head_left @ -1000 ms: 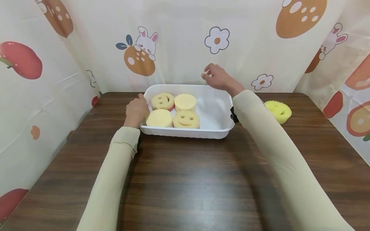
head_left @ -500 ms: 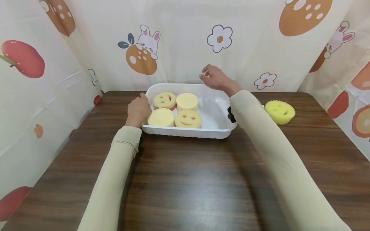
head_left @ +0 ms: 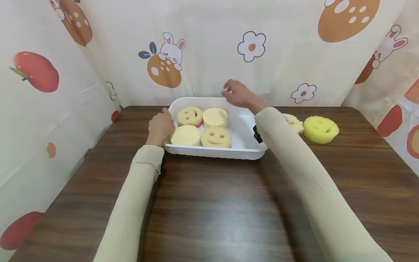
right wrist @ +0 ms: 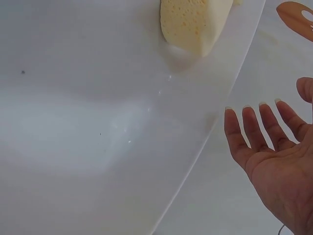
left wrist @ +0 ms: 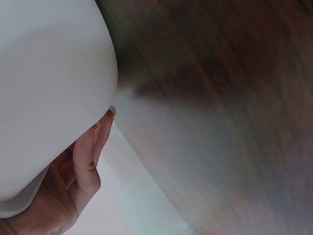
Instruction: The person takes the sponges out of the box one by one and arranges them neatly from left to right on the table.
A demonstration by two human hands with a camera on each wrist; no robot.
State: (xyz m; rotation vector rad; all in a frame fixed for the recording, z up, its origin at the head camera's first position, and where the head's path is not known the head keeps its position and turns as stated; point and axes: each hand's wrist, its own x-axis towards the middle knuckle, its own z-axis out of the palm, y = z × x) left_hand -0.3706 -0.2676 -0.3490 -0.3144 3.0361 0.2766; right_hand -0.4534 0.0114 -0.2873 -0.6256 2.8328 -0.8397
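A white tray (head_left: 216,153) stands near the back edge, with sponges in its left and middle part. Two are smiley sponges, one at the back left (head_left: 190,116) and one at the front (head_left: 216,137); two are plain round sponges, front left (head_left: 185,135) and back (head_left: 215,117). My left hand (head_left: 161,127) grips the tray's left side; in the left wrist view its fingers (left wrist: 84,156) lie against the outer wall. My right hand (head_left: 240,95) hovers over the back rim, holding nothing; the right wrist view shows its fingers (right wrist: 234,129) spread and slightly bent.
To the right of the tray, a bright yellow smiley sponge (head_left: 320,129) lies on the brown wooden table (head_left: 209,203). Beside it, a pale sponge (head_left: 294,123) is partly hidden by my right sleeve. A patterned curtain (head_left: 209,47) closes off the back and sides.
My right hand has moved a little left and down over the back rim. More of the pale sponge shows behind the right sleeve. My left hand stays on the tray; the head view shifted slightly.
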